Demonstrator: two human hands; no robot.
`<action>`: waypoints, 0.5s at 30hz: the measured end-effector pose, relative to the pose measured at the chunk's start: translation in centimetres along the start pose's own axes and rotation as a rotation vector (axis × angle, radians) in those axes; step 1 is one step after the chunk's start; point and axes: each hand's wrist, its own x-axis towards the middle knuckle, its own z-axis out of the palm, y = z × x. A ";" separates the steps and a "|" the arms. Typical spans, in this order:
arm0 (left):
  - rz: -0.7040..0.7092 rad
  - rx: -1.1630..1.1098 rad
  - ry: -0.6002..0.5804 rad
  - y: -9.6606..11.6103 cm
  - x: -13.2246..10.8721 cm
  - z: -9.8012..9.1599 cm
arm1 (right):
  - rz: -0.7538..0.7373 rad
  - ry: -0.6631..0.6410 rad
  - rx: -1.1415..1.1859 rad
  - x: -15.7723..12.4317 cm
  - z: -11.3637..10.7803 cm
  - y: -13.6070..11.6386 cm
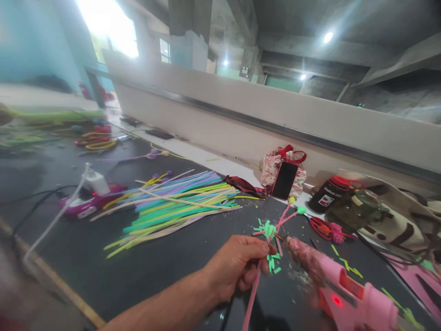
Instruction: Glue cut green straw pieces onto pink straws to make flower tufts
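Note:
My left hand [237,266] is closed, thumb and fingers pinching a pink fuzzy-stick stem [253,294] that hangs down below it. Just above the fingertips, short green pieces [269,228] cluster at the stem's top, where pink branches spread out. One branch ends in a yellow tip [292,200], another in a green tip [302,210]. A pink hot glue gun [344,285] with a red light points left, its nozzle right at the green cluster. My right hand is hidden by the gun and the frame's edge; the gun is held up off the table.
A bundle of coloured fuzzy sticks [182,207] lies left of centre. Further left is a purple power strip [93,202] with a white plug. Behind stand a phone [285,180], a patterned bag [270,168] and a black bottle [329,195]. Red-handled pliers [320,228] lie at right.

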 end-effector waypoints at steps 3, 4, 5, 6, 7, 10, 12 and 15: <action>0.001 -0.012 -0.002 0.1 0.0 0.0 | -0.003 0.004 -0.028 0.0 0.0 0.0; 0.002 -0.015 0.000 0.1 0.0 0.1 | -0.003 0.003 -0.038 -0.1 0.0 0.1; 0.000 -0.017 0.004 0.1 -0.1 0.1 | -0.001 0.002 -0.048 -0.2 0.0 0.1; -0.006 -0.014 0.006 0.2 -0.1 0.2 | 0.001 0.001 -0.057 -0.4 -0.1 0.1; -0.016 -0.006 0.007 0.2 -0.1 0.2 | 0.003 0.000 -0.065 -0.5 -0.3 0.2; -0.044 0.030 0.010 0.3 -0.2 0.4 | 0.011 -0.002 -0.083 -1.2 -1.0 0.4; -0.047 0.040 0.012 0.3 -0.2 0.4 | 0.015 0.002 -0.092 -1.7 -1.5 0.6; -0.037 0.031 0.004 0.2 -0.1 0.4 | 0.017 0.019 -0.112 -3.3 -1.9 1.1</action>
